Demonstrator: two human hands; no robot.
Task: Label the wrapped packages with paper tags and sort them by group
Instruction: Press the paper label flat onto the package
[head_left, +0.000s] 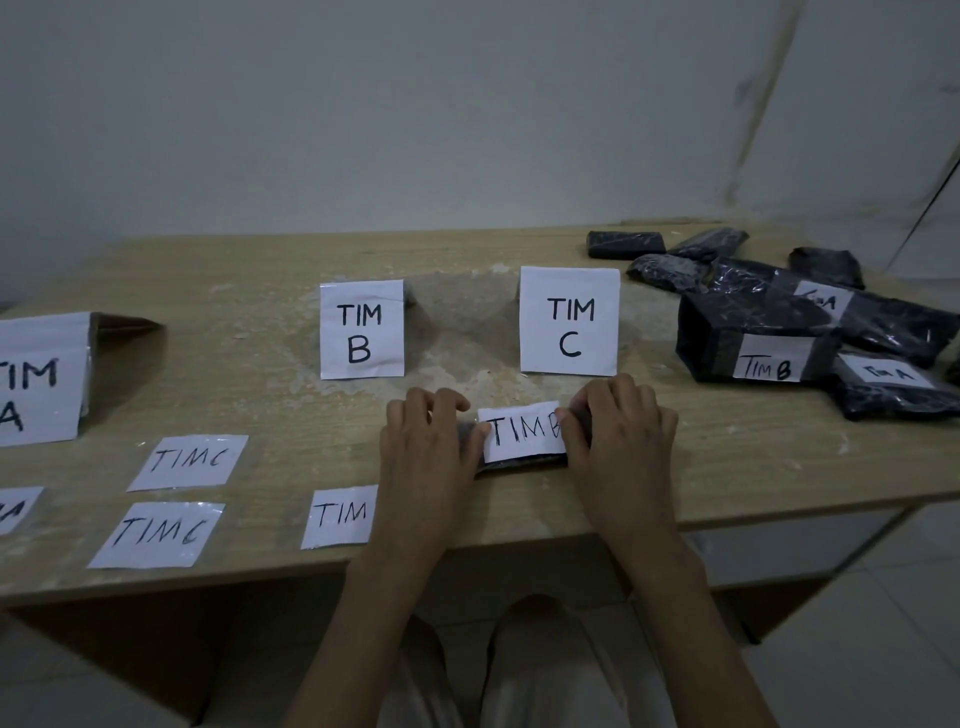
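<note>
You face a plain pale grey wall in dim, even light. Before you stands a light wood-grain laminate desk, its top scuffed to a whitish worn patch mid-surface. At your lower right, a pale glossy tiled floor shows.

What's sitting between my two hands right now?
Head view: a TIM B paper tag on a dark wrapped package lies between the left hand and right hand.
</note>
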